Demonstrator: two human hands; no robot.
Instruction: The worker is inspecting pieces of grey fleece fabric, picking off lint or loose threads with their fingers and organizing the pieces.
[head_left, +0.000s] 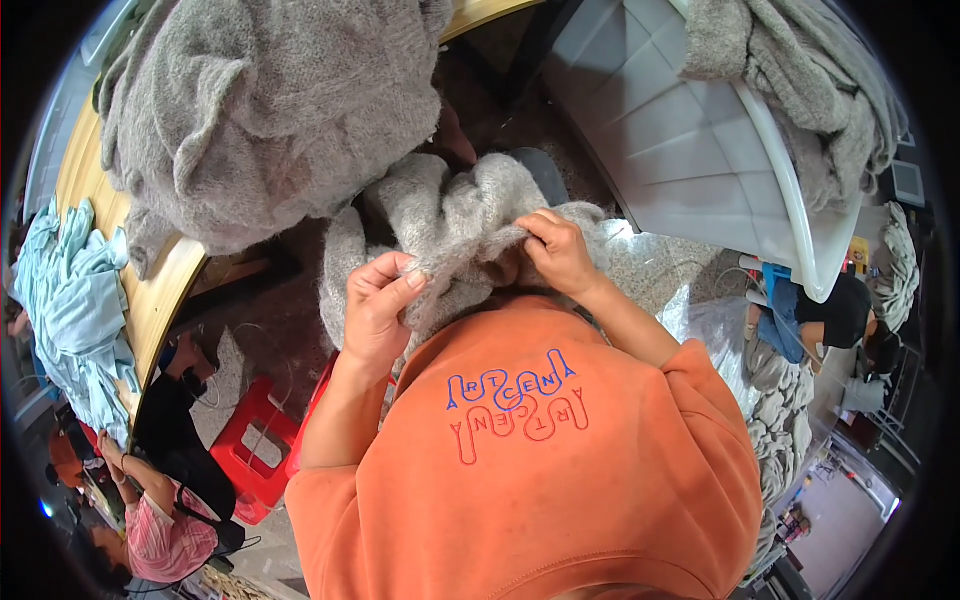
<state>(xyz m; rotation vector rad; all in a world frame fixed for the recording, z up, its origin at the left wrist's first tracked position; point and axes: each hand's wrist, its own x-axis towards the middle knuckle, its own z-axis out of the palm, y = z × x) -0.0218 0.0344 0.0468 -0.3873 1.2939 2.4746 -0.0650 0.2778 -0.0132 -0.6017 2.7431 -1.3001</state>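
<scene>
A fuzzy grey knit garment [450, 205] lies bunched in front of my orange shirt, its folds hanging down over my lap. My left hand [380, 305] pinches the edge of the knit between thumb and fingers. Farther to the right, my right hand [557, 252] grips the same edge with curled fingers. Between the two hands runs a short stretch of the edge, slightly raised. The lower part of the garment is hidden by its own folds and my body.
A large heap of grey knitwear [270, 110] covers the wooden table [170, 285] at the far left, near light blue cloth [75, 290]. At right stands a grey plastic bin [660, 140] with knits over its rim. A red stool [258, 440] and other people are nearby.
</scene>
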